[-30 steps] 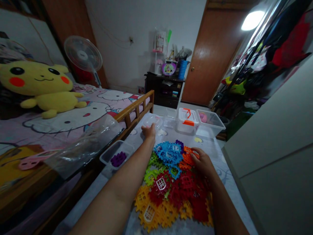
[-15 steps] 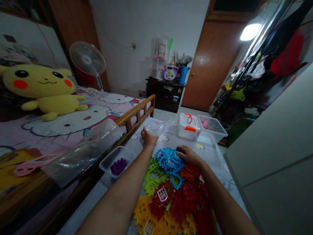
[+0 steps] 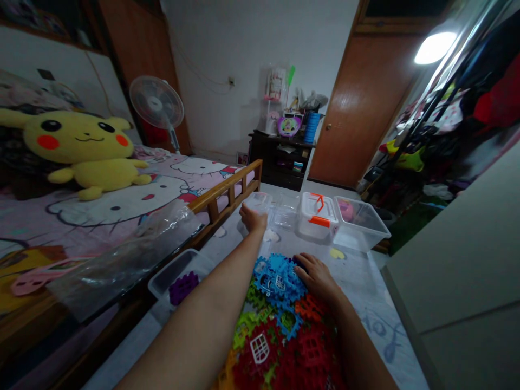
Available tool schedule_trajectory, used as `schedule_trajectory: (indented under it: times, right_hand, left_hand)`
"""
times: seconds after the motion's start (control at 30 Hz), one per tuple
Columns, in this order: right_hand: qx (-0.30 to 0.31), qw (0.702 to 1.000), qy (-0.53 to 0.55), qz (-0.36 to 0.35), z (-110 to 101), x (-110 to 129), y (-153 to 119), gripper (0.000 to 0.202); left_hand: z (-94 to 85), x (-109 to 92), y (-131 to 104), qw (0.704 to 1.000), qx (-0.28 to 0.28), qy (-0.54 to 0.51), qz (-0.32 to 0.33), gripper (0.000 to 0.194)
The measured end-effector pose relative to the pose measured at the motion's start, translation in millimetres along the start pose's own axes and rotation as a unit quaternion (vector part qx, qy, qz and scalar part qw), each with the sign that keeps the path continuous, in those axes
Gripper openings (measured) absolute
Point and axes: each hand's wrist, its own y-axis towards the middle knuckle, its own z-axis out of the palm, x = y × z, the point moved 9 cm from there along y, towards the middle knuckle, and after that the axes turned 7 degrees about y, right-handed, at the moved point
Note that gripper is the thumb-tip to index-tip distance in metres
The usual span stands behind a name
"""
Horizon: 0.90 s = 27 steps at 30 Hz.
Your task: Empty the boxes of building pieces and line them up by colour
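At the far end of the cloth-covered surface, my left hand [image 3: 254, 219] has its fingers curled round the near side of a clear plastic container [image 3: 260, 201]. My right hand [image 3: 319, 275] rests at the right edge of a pile of blue gear-shaped toy pieces [image 3: 278, 279]. Its fingers bend over a dark purple piece [image 3: 299, 265], mostly hidden. Closer to me lie green pieces [image 3: 247, 325], red pieces [image 3: 311, 352] and an orange-red piece [image 3: 309, 307]. White window-shaped pieces [image 3: 260, 348] sit among them. To the left, an open clear box [image 3: 156, 281] holds purple gear pieces [image 3: 183, 288].
Another clear container [image 3: 285, 212], a lidded box with orange handle and clips [image 3: 319, 225], and an open clear bin [image 3: 365, 227] with a pink item line the far edge. A wooden bed rail [image 3: 227, 187] and plastic bag [image 3: 130, 260] lie left; a white cabinet [image 3: 459, 254] stands right.
My left hand and the clear container have shifted slightly away from me. My right hand stays by the blue pile. The whole view has turned a little left.
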Motion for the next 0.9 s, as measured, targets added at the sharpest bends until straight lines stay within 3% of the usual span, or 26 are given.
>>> schedule_trajectory:
  times: [0.27, 0.9]
  right_hand:
    - [0.0, 1.0, -0.01, 0.016, -2.3, 3.4, -4.5, 0.051]
    - [-0.009, 1.0, -0.022, 0.017, -0.2, 0.5, -5.0, 0.052]
  left_hand:
    - [23.0, -7.0, 7.9, 1.0, 0.025, -0.002, -0.007, 0.088]
    - [47.7, -14.6, 23.6, 0.998, 0.056, -0.003, 0.01, 0.092]
